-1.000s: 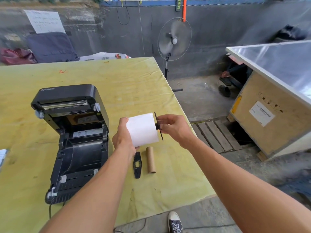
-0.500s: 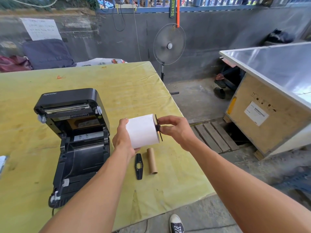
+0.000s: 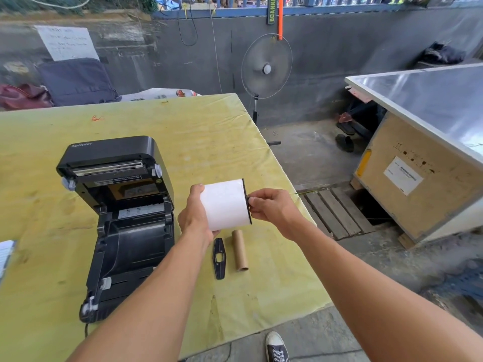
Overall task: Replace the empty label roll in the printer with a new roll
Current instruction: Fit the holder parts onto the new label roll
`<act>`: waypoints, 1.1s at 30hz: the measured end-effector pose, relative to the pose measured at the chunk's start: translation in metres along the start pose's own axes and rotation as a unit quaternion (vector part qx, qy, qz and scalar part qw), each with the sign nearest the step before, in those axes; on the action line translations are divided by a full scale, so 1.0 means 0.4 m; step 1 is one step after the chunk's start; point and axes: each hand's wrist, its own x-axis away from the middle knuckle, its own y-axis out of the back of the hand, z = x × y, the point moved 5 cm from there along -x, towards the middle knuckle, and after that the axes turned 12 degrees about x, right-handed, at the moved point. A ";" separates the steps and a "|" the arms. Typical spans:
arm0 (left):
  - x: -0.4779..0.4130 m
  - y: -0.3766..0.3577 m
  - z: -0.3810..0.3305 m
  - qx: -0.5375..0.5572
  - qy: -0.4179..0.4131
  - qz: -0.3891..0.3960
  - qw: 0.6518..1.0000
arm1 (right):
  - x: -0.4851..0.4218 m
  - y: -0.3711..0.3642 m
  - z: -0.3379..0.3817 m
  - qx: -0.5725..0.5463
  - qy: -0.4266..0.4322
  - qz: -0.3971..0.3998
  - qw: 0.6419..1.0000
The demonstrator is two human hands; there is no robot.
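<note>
A new white label roll is held in the air above the yellow table. My left hand grips its left end. My right hand pinches the black spindle end at the roll's right side, where a black flange lies flat against the roll. The black printer stands to the left with its lid raised and its roll bay showing. Below the roll lie an empty brown cardboard core and a loose black flange plate.
The table's right edge runs close to my right forearm, with concrete floor and a wooden pallet beyond. A standing fan is behind the table, a large wooden crate at the right. White paper pokes in at the far left.
The black flange under my right fingers has closed up against the end of the roll. The hands and roll stay in about the same place over the table; the camera tilted slightly.
</note>
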 end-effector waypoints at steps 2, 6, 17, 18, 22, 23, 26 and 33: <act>-0.002 -0.008 0.006 0.000 -0.008 -0.012 1.000 | 0.004 -0.010 -0.004 0.007 -0.061 0.005 0.998; 0.000 -0.031 0.017 0.004 -0.028 -0.031 0.999 | 0.009 -0.049 -0.014 -0.062 -0.155 0.084 0.982; -0.005 -0.076 0.044 0.003 0.000 0.047 0.999 | -0.052 -0.027 -0.046 -0.126 -0.170 -0.026 0.977; -0.008 -0.075 0.044 0.007 0.011 0.060 0.998 | -0.059 -0.020 -0.048 -0.126 -0.166 -0.026 0.978; -0.026 -0.056 0.037 0.016 0.038 0.061 0.997 | -0.081 0.003 -0.055 -0.127 -0.151 -0.012 0.980; -0.031 -0.052 0.036 0.011 0.038 0.059 0.997 | -0.086 0.008 -0.056 -0.122 -0.146 -0.006 0.982; -0.050 -0.027 0.039 -0.023 0.011 0.022 0.999 | -0.100 0.018 -0.057 -0.110 -0.130 0.009 0.985; -0.063 0.102 0.118 -0.459 -0.062 -0.105 0.880 | -0.128 0.023 -0.058 -0.122 -0.121 0.037 0.984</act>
